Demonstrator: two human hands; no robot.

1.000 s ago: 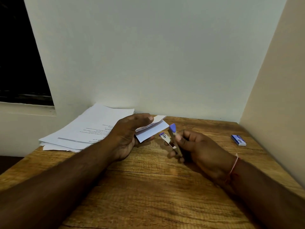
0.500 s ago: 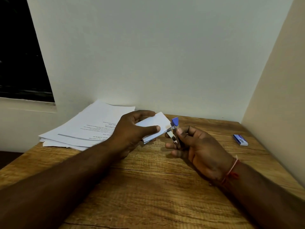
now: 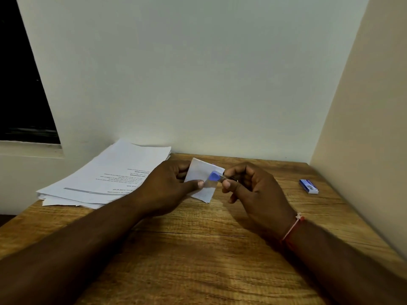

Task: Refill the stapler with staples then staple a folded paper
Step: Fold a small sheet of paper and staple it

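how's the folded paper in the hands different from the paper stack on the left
The folded paper is small and doubled over; the paper stack is large flat sheets. The left hand pinches the folded paper, with the stapler at its edge; the paper stack lies on the table. The folded paper looks blank; the paper stack's top sheet has printed text. Both are white.

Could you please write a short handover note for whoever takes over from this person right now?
Left hand: pinches the folded paper by its left side.
Right hand: grips the stapler, its blue tip over the paper's right edge.
Staple box: on the table, far right, apart from both hands.
Done: paper folded, stapler at its edge; refill cannot be checked here.
Left: squeeze the stapler; no staple shows in the paper.
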